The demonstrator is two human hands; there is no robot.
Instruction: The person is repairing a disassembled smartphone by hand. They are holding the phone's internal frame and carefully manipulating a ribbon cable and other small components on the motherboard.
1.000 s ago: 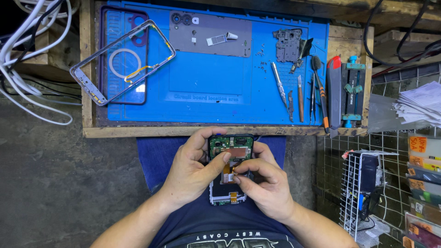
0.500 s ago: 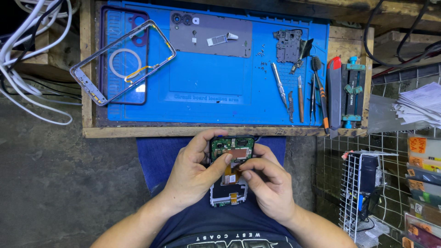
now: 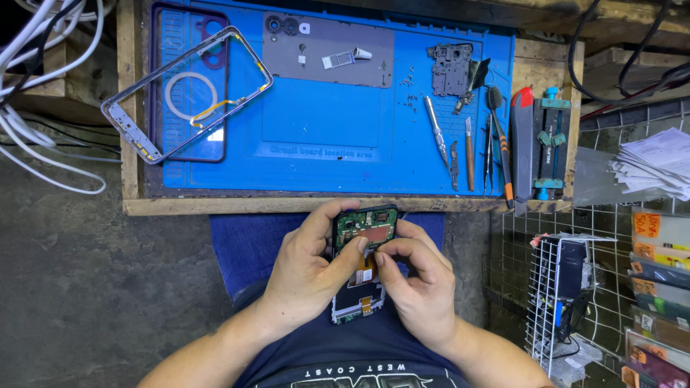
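- Hands: left hand (image 3: 305,269) cradles opened phone (image 3: 363,262); right hand (image 3: 417,287) pinches near its green board (thumbs pressed together there).
- Phone looks light, stiff, fragile; edges beside fingertips seem safest.

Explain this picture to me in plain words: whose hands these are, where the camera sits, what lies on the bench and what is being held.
There is no machine here: a person works with two bare hands, and the camera sits on that person's head, looking down. The left hand and right hand together hold an opened phone over the lap, its green circuit board exposed; the fingertips of both meet at its middle. Beyond it a wooden bench carries a blue repair mat. On the mat lie a bare phone frame, a grey back cover, a small dark circuit board, and a row of hand tools. A wire basket stands at the right.
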